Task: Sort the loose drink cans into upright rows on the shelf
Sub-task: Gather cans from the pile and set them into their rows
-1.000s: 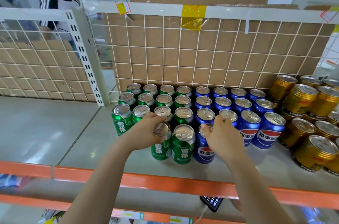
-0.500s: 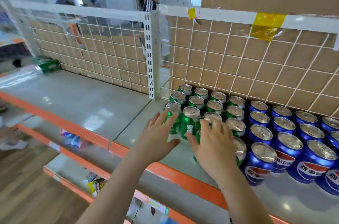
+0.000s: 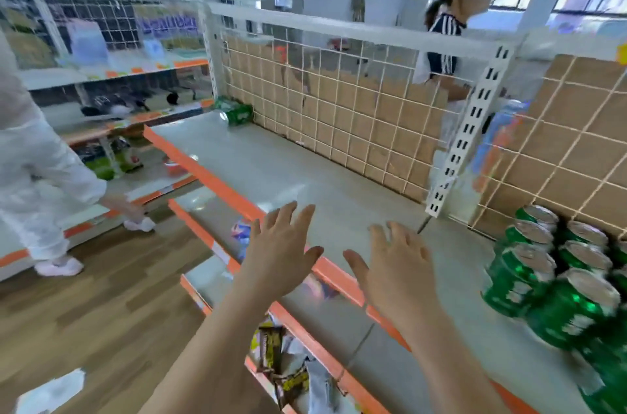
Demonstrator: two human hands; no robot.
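Left hand (image 3: 281, 250), right hand (image 3: 397, 264) spread, empty, above shelf (image 3: 305, 172); green cans (image 3: 529, 264) upright at right.

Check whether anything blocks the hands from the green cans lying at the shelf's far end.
Nothing visible does. The left hand and right hand hover open near the front edge; only bare shelf runs to the lying green cans.

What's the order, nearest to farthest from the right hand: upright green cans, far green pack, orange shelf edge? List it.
1. Orange shelf edge, passing just beneath the right hand.
2. Upright green cans, to its right.
3. Green pack, at the shelf's far left end.
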